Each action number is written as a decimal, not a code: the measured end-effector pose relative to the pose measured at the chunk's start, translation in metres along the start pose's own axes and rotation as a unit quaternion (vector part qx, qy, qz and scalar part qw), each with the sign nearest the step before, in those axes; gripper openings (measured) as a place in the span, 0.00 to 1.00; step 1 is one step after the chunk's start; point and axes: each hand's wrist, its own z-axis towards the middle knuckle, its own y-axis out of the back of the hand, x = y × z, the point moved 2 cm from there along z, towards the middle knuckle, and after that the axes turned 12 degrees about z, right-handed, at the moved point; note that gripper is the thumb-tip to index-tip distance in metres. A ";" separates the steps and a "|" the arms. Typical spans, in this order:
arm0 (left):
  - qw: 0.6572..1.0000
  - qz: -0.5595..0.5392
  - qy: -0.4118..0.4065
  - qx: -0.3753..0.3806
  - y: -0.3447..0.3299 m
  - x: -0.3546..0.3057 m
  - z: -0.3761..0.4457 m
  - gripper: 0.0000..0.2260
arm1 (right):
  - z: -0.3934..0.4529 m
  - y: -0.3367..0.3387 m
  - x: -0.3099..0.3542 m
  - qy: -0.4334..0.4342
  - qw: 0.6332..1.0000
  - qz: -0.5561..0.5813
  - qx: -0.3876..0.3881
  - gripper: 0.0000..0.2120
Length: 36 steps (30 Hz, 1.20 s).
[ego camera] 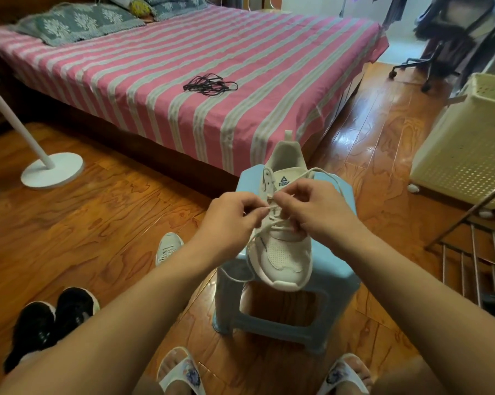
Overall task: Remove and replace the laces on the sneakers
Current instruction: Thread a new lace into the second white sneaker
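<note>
One white sneaker (283,240) on one blue stool (334,280), toe at 6 o'clock; second white sneaker (168,248) on floor at 9 o'clock; two black shoes (52,320); one black lace bundle (210,84) on bed (155,67) at 12. Left hand (229,215) and right hand (314,208), forearms converging above the tongue, each grip pinching the white lace (272,208).

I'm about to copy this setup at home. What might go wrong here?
The white sneaker overhangs the near edge of the blue stool; tugs from the left hand and right hand on the lace may tip it off. Loose lace hanging below could snag.
</note>
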 end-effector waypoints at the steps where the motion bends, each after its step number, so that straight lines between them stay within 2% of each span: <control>1: 1.000 0.013 0.019 -0.018 -0.002 0.004 0.004 0.05 | 0.006 0.004 -0.004 0.048 0.993 -0.099 -0.028 0.07; 3: 0.998 0.020 0.056 -0.028 -0.008 0.009 0.009 0.06 | 0.012 0.005 -0.009 0.106 0.970 -0.215 -0.048 0.04; 9: 0.993 0.084 0.085 -0.020 -0.015 0.012 0.016 0.08 | 0.013 -0.003 -0.022 0.206 0.930 -0.290 -0.088 0.05; 13: 0.987 0.130 0.096 -0.023 -0.010 0.009 0.018 0.06 | 0.010 -0.007 -0.023 0.202 0.927 -0.301 -0.101 0.06; 17: 0.989 0.110 0.096 -0.002 -0.009 0.010 0.019 0.07 | 0.012 -0.007 -0.027 0.201 0.927 -0.301 -0.094 0.06; 20: 0.990 0.103 0.093 -0.027 -0.013 0.010 0.021 0.07 | 0.013 -0.008 -0.029 0.184 0.935 -0.291 -0.086 0.07; 24: 0.993 0.034 0.090 -0.074 -0.015 0.012 0.024 0.08 | 0.016 -0.006 -0.029 0.149 0.945 -0.278 -0.087 0.07; 28: 0.992 -0.029 0.089 -0.083 -0.020 0.012 0.025 0.05 | 0.014 -0.006 -0.029 0.111 0.959 -0.247 -0.085 0.07; 36: 0.993 -0.048 0.066 -0.083 -0.023 0.005 0.020 0.08 | 0.014 -0.009 -0.032 0.117 0.964 -0.216 -0.100 0.07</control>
